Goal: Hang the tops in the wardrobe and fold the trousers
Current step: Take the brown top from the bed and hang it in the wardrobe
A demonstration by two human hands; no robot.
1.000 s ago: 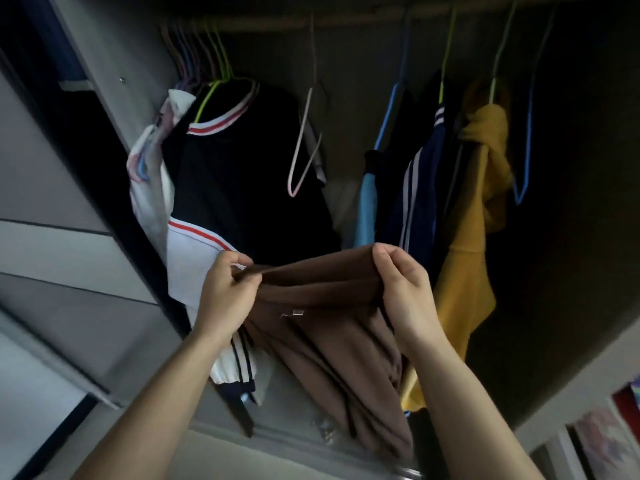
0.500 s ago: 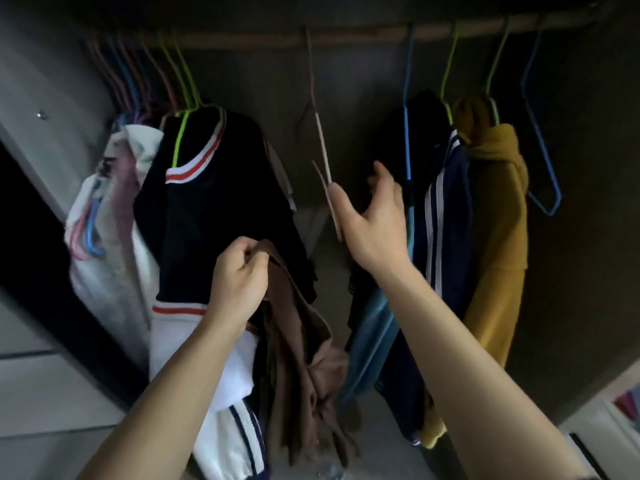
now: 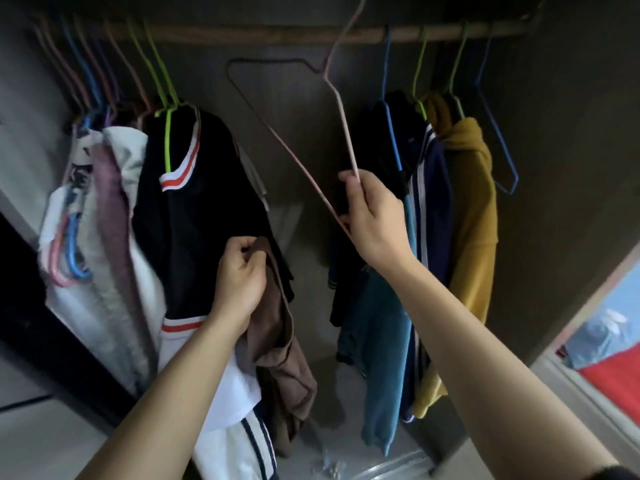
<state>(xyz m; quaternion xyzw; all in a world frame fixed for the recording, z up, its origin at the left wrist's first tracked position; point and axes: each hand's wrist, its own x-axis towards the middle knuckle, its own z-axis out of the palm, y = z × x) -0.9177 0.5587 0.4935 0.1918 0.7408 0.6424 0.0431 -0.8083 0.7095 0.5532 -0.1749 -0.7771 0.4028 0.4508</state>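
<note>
My left hand [image 3: 239, 271] grips a bunched brown top [image 3: 282, 362] that hangs down in front of the open wardrobe. My right hand [image 3: 372, 216] holds a thin pink wire hanger [image 3: 341, 98] by its lower corner, with the hanger tilted. Its hook is lifted clear above the wooden rail [image 3: 277, 31]. The hanger carries no garment.
On the rail's left hang several coloured hangers with a black top [image 3: 197, 209] with red-and-white trim and white clothes. To the right hang a navy striped top [image 3: 431, 188], a teal garment [image 3: 384, 358], a mustard hoodie [image 3: 472, 216] and a bare blue hanger [image 3: 498, 140]. The gap between is free.
My right hand let go of the brown top, reached up, and took the pink hanger off the rail. My left hand now holds the top alone, which hangs bunched.
</note>
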